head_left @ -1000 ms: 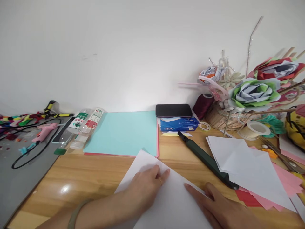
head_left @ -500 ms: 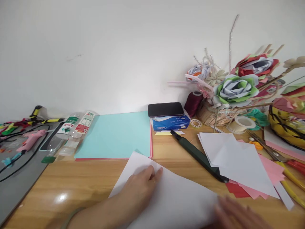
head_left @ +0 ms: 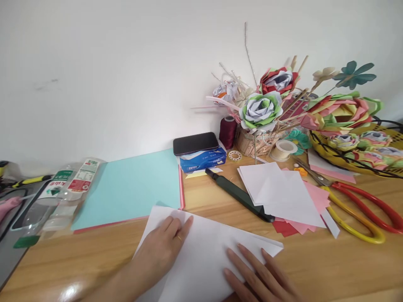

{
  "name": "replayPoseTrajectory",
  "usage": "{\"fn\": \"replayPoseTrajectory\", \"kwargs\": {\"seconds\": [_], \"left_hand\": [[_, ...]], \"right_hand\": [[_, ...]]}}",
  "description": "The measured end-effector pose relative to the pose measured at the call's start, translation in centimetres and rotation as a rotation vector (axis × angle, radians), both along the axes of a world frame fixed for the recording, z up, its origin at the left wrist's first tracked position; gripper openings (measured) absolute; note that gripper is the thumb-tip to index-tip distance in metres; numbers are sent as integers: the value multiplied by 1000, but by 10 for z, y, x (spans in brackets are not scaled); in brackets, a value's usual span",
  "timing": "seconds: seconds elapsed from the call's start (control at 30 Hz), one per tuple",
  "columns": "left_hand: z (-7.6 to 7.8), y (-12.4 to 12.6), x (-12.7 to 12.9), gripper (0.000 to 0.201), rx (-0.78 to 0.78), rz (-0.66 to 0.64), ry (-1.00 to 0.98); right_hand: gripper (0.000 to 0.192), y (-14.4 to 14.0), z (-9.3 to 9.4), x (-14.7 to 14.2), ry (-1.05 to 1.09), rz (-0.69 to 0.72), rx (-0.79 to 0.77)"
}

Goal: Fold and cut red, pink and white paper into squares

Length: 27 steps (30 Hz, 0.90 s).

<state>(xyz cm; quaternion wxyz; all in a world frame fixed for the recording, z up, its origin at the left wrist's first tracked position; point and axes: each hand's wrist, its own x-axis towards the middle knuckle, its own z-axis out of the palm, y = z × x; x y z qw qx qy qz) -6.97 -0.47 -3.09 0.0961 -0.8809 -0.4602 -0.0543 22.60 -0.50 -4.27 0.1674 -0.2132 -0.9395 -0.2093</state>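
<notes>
A folded sheet of white paper (head_left: pixel 201 256) lies on the wooden table in front of me. My left hand (head_left: pixel 163 243) presses on its upper left part, with fingers curled and the thumb side near the top edge; a ring shows on one finger. Flat on the right part of the sheet rests my right hand (head_left: pixel 255 272), its fingers spread and holding nothing. At the right corner the paper's layers stand slightly apart. The lower end of the sheet runs out of view.
Beyond the sheet are blue paper (head_left: pixel 132 188), a phone (head_left: pixel 195 144) on a tissue pack (head_left: pixel 203 160), and a dark green tool (head_left: pixel 239 195). To the right lie white paper squares (head_left: pixel 283 193), scissors (head_left: pixel 340 188) and paper flowers (head_left: pixel 261 111). Plastic bottles (head_left: pixel 67 188) lie left.
The view has turned to the right. My right hand has moved from the paper's right corner inward onto the sheet, fingers spread. My left hand stays at the upper left part.
</notes>
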Motion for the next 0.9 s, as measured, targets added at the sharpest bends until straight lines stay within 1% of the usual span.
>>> {"fn": "replayPoseTrajectory", "kwargs": {"seconds": [0.1, 0.27, 0.43, 0.53, 0.6, 0.67, 0.8, 0.9], "left_hand": [[0, 1, -3, 49, -16, -22, -14], [6, 4, -5, 50, -51, -7, -102], [15, 7, -4, 41, -37, -21, -230], [23, 8, -4, 34, -78, -5, -314], [25, 8, -4, 32, -118, 18, -358], [24, 7, -5, 31, -133, 29, -374], [17, 5, -8, 36, -87, 29, -346], [17, 5, -9, 38, -82, 19, -319]], "right_hand": [[46, 6, 0, -2, 14, 21, -13], [45, 15, 3, -8, 11, 80, 22], [43, 18, 6, -13, 12, 99, 35], [43, 19, 6, -16, 8, 103, 29], [42, 18, 6, -18, 13, 109, 24], [41, 18, 6, -19, 17, 112, 15], [41, 18, 6, -18, 30, 105, 0], [40, 17, 3, -17, 37, 101, -7]]}}
